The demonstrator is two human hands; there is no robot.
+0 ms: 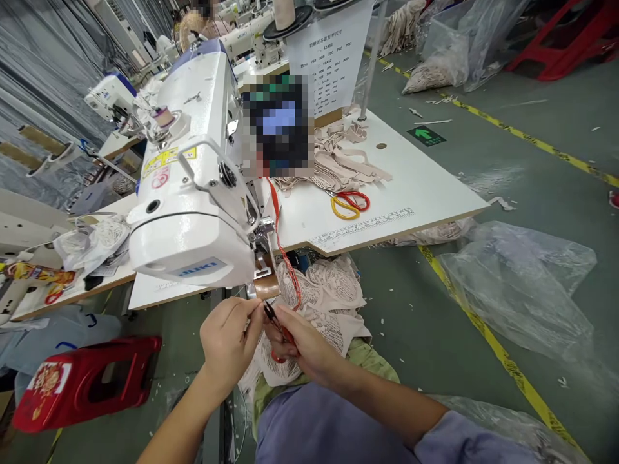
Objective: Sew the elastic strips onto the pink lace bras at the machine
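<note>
My right hand (307,341) is closed around small thread snips (269,312) with dark blades and red handles. The blades point up towards my left hand (225,345), whose thumb and forefinger are pinched together; whatever lies between them is too small to make out. Both hands meet just in front of the arm end of a white sewing machine (193,212). Beige lace bra cups (333,283) lie piled on my lap below and behind the hands. A red cord (290,267) hangs from the machine down to the lace, near the snips.
On the white table (425,187) are scissors (351,204) with red and yellow handles, beige fabric strips (348,161) and a printed ruler. A printed sheet (329,61) stands behind. A red stool (91,380) is at left, plastic bags (522,290) on the floor at right.
</note>
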